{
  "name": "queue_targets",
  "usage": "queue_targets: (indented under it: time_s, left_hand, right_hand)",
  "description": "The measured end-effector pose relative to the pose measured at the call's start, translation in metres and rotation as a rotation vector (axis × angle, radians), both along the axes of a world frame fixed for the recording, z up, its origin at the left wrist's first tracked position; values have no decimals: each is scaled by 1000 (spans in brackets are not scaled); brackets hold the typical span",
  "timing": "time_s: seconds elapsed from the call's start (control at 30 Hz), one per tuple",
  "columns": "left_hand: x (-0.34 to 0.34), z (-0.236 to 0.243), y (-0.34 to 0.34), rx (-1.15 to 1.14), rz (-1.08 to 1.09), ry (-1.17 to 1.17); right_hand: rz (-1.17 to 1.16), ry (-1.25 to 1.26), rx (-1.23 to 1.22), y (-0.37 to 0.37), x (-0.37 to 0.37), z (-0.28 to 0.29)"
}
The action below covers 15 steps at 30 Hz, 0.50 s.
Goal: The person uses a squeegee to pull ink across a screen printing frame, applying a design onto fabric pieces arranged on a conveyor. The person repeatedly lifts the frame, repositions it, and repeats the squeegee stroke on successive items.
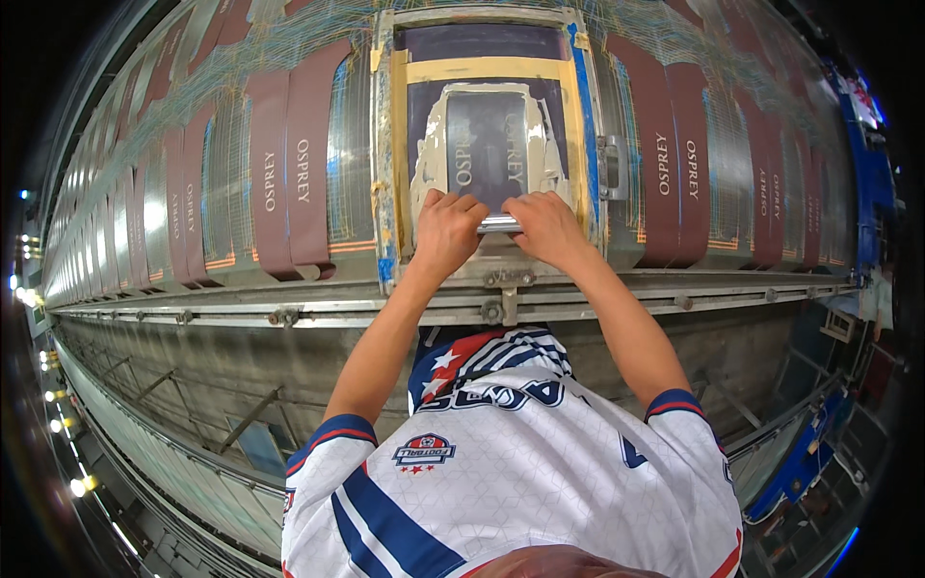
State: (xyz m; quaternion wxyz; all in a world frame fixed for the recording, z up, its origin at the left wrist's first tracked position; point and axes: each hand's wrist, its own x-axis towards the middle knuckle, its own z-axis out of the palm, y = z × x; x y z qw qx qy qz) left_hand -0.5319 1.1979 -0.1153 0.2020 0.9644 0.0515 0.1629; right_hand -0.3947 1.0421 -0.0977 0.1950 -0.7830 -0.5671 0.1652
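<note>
My left hand and my right hand are wrapped round a metal bar, probably a squeegee's, across the lower part of a screen-printing frame. Beyond the bar, the dark mesh bears pale lettering and a thick border of cream-coloured paste. Beige tape and blue tape line the frame. A metal bracket with bolts sits at the frame's near edge, below my hands. What lies under the frame is hidden.
Rows of maroon fabric pieces with pale lettering lie on the long printing table at both sides. A metal rail runs along its near edge. Below are a walkway with struts and, at right, blue trays.
</note>
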Motion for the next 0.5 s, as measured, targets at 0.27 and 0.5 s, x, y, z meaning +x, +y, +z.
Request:
queue_targets:
  time_s: [0.27, 0.5]
  left_hand:
    - [-13, 20, -11, -74, 34, 29]
    - [-18, 15, -8, 92, 37, 92]
  right_hand:
    - [-868, -233, 285, -27, 111, -11]
    - [-1053, 151, 179, -46, 146, -63]
